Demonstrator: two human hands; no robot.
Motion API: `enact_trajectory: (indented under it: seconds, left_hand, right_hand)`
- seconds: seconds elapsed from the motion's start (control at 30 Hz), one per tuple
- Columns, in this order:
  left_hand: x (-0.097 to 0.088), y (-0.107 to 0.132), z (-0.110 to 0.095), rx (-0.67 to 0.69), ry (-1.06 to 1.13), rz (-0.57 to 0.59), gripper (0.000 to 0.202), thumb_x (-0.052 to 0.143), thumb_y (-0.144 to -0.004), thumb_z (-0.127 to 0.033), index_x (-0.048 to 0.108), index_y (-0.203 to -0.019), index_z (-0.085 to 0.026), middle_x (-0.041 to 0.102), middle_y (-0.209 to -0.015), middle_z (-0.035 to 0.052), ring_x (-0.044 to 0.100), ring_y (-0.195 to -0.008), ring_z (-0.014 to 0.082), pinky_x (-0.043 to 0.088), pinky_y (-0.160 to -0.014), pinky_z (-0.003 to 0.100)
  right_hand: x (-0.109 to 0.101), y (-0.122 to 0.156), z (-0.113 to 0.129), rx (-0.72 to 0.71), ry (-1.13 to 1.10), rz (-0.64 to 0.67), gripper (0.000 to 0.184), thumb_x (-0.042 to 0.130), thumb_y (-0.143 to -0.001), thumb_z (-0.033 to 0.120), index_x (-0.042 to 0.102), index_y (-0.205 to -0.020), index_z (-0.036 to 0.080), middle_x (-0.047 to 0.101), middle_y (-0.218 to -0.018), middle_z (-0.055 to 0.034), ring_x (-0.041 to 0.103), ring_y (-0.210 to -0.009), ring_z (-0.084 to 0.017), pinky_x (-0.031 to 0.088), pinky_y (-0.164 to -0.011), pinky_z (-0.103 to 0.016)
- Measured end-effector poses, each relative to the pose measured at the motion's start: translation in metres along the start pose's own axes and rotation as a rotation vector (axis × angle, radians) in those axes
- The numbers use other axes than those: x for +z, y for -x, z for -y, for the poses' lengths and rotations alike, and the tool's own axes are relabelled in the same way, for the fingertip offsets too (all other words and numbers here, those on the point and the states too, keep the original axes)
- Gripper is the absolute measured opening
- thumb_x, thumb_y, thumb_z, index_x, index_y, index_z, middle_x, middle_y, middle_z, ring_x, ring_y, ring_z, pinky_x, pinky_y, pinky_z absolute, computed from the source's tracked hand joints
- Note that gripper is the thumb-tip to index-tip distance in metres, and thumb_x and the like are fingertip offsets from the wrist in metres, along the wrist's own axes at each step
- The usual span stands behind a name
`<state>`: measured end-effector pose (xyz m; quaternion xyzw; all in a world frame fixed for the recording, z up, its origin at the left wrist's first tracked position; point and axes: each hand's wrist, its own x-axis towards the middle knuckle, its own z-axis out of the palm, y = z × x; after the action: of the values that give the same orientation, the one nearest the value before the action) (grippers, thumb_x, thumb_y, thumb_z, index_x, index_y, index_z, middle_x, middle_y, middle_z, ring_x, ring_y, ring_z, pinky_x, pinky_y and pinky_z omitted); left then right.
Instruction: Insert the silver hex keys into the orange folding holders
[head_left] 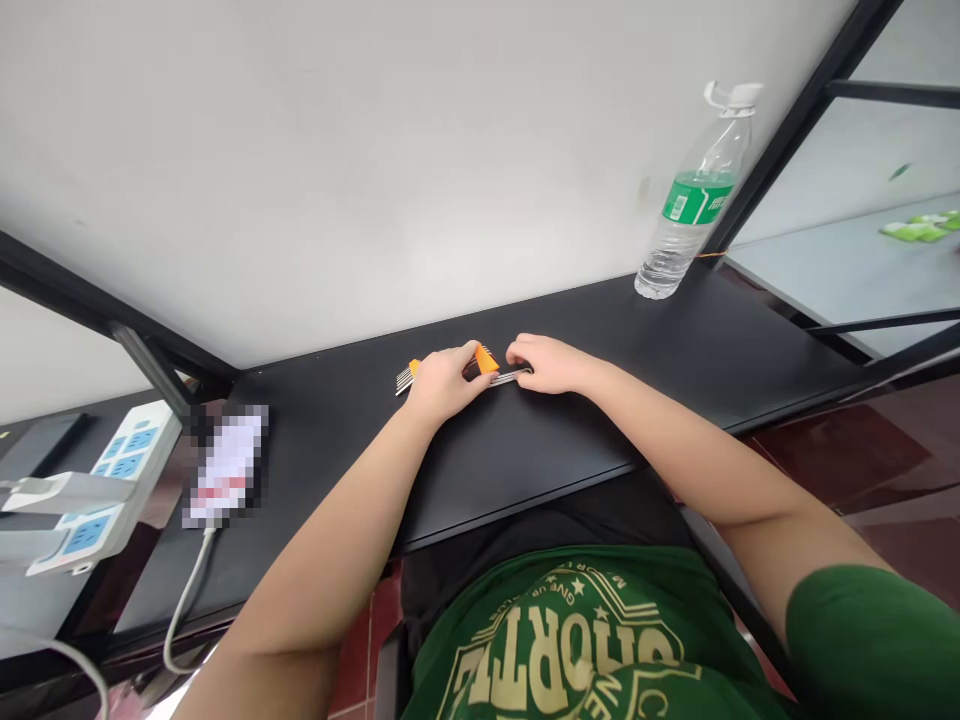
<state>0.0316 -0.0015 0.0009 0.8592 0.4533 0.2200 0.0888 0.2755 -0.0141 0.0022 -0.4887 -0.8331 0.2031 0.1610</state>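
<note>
My left hand (444,382) is closed around an orange holder (486,358) near the middle of the black desk. Several thin metal rods (405,378) stick out past its left side, looking like a set of hex keys, though the exact kind is hard to make out. To the right, slim silver rods (504,379) run from under my left thumb to my right hand (551,363). The fingers of my right hand are curled and pinch the end of these rods. Most of the holder is hidden beneath my left palm.
A clear water bottle (694,205) with a green label stands at the desk's back right. On the left are a blurred-out phone-like object (227,465) with a white cable (191,590) and a white power strip (112,490) with plugs. A white wall (375,170) rises behind the black desk (517,440).
</note>
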Motion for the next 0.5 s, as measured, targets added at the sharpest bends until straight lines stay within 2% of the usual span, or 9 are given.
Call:
enact_trajectory:
  seconds: [0.1, 0.17, 0.23, 0.3, 0.37, 0.43, 0.5]
  left_hand:
    - [0.001, 0.001, -0.002, 0.108, 0.041, 0.012, 0.026, 0.069, -0.096, -0.050, 0.061, -0.092, -0.026, 0.067, -0.080, -0.0008, 0.063, -0.074, 0.0191, 0.043, -0.070, 0.031]
    - [0.004, 0.001, -0.003, 0.156, 0.036, -0.001, 0.025, 0.068, -0.098, -0.049, 0.062, -0.096, -0.025, 0.068, -0.081, 0.0001, 0.065, -0.076, 0.0198, 0.045, -0.074, 0.032]
    - [0.007, 0.002, -0.004, 0.184, 0.002, -0.008, 0.025, 0.068, -0.098, -0.048, 0.063, -0.100, -0.024, 0.070, -0.083, 0.0017, 0.067, -0.078, 0.0214, 0.046, -0.077, 0.034]
    - [0.010, 0.003, -0.005, 0.186, -0.044, -0.009, 0.026, 0.070, -0.098, -0.048, 0.064, -0.102, -0.023, 0.070, -0.083, 0.0033, 0.068, -0.080, 0.0232, 0.046, -0.078, 0.035]
    - [0.012, 0.005, -0.007, 0.170, -0.094, -0.024, 0.027, 0.070, -0.098, -0.048, 0.064, -0.105, -0.022, 0.070, -0.082, 0.0037, 0.068, -0.081, 0.0250, 0.046, -0.078, 0.037]
    - [0.013, 0.006, -0.009, 0.172, -0.137, -0.039, 0.028, 0.069, -0.099, -0.048, 0.065, -0.110, -0.022, 0.071, -0.085, 0.0049, 0.068, -0.084, 0.0262, 0.046, -0.080, 0.038]
    - [0.013, 0.007, -0.010, 0.181, -0.152, -0.049, 0.029, 0.068, -0.100, -0.048, 0.065, -0.112, -0.022, 0.072, -0.088, 0.0055, 0.068, -0.086, 0.0264, 0.046, -0.082, 0.039]
  right_hand:
    - [0.006, -0.003, 0.001, 0.008, -0.285, -0.127, 0.025, 0.064, -0.096, 0.034, 0.065, -0.118, 0.022, 0.069, -0.117, -0.0068, 0.063, -0.082, -0.018, 0.048, -0.071, -0.031]
    - [0.012, -0.006, 0.003, 0.041, -0.524, -0.096, 0.033, 0.059, -0.101, 0.040, 0.061, -0.129, 0.024, 0.072, -0.114, -0.0050, 0.066, -0.079, -0.017, 0.050, -0.065, -0.029]
    - [0.018, -0.008, 0.005, 0.068, -0.643, -0.055, 0.037, 0.057, -0.102, 0.044, 0.061, -0.134, 0.025, 0.074, -0.106, -0.0038, 0.067, -0.080, -0.018, 0.050, -0.063, -0.028]
    - [0.020, -0.009, 0.008, 0.070, -0.620, -0.082, 0.033, 0.060, -0.101, 0.044, 0.066, -0.126, 0.024, 0.075, -0.101, -0.0033, 0.067, -0.084, -0.019, 0.051, -0.068, -0.029]
    - [0.020, -0.008, 0.010, 0.072, -0.559, -0.131, 0.026, 0.062, -0.099, 0.044, 0.071, -0.110, 0.022, 0.075, -0.097, -0.0027, 0.065, -0.086, -0.019, 0.050, -0.074, -0.030]
    - [0.017, -0.006, 0.011, 0.098, -0.545, -0.126, 0.028, 0.062, -0.098, 0.047, 0.069, -0.092, 0.021, 0.070, -0.086, -0.0010, 0.060, -0.078, -0.017, 0.046, -0.071, -0.029]
    - [0.014, -0.005, 0.011, 0.109, -0.602, -0.095, 0.032, 0.064, -0.097, 0.050, 0.065, -0.083, 0.021, 0.063, -0.075, 0.0012, 0.053, -0.068, -0.015, 0.042, -0.065, -0.029]
